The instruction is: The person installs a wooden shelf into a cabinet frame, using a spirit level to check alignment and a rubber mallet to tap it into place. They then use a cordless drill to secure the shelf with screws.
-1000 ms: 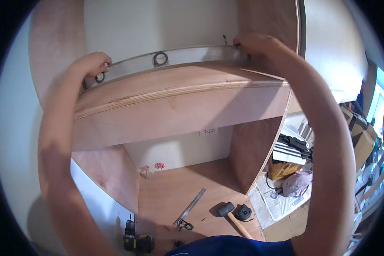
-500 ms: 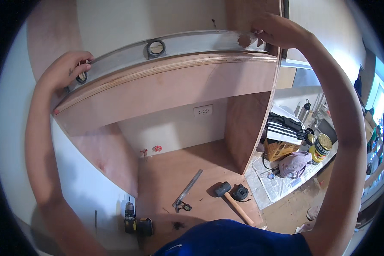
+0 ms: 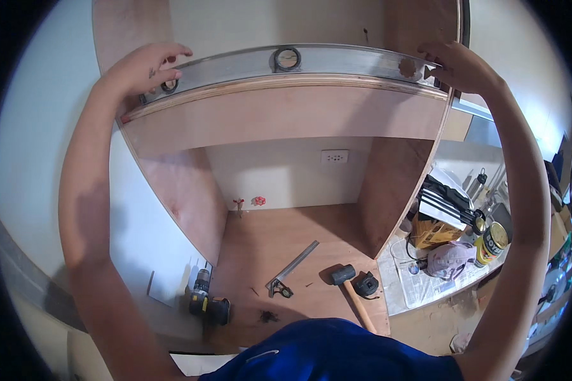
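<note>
A long silver spirit level [image 3: 343, 61] stands on edge along the top of a wooden shelf panel [image 3: 286, 113]. My left hand [image 3: 143, 71] is at its left end, thumb by the round vial and fingers apart above the top edge. My right hand [image 3: 461, 65] is at the other end. Its fingers spread over the top edge, and the thumb is near the face. A combination square [image 3: 292, 270], a mallet [image 3: 356, 298] with a black head and wooden handle, and a black tape measure [image 3: 366, 284] lie on the wooden board below.
A cordless drill [image 3: 203, 298] lies at the lower left. On the right, a newspaper-covered counter [image 3: 419, 295] holds a cardboard box [image 3: 433, 232], a yellow can [image 3: 491, 244] and a pink cloth bundle [image 3: 450, 260]. Red valve handles [image 3: 258, 200] and a wall outlet [image 3: 335, 156] are at the back.
The view has shifted, so the scene sits further right and appears more level. My left fingers have lifted off the level and spread; the right fingers also look looser. The level still rests on the panel.
</note>
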Demonstrator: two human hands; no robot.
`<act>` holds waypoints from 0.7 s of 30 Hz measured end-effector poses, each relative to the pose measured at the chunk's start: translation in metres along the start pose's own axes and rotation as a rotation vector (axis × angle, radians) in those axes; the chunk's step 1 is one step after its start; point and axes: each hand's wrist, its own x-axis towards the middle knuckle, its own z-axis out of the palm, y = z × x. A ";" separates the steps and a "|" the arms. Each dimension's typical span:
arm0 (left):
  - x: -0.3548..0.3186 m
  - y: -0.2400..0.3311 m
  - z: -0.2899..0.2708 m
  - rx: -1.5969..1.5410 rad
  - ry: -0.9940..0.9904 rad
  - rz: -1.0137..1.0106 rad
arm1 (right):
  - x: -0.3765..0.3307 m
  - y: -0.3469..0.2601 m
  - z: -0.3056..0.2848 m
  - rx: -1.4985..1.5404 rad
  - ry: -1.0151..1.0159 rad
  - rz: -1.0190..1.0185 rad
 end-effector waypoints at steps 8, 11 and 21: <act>-0.018 0.005 -0.014 -0.061 0.028 -0.112 | -0.007 -0.013 -0.009 -0.024 0.017 -0.051; -0.020 -0.005 -0.012 -0.065 0.026 -0.146 | -0.006 -0.001 -0.008 -0.113 0.143 -0.227; -0.031 -0.034 -0.005 -0.213 0.030 -0.143 | -0.233 -0.145 0.172 0.488 -0.248 0.041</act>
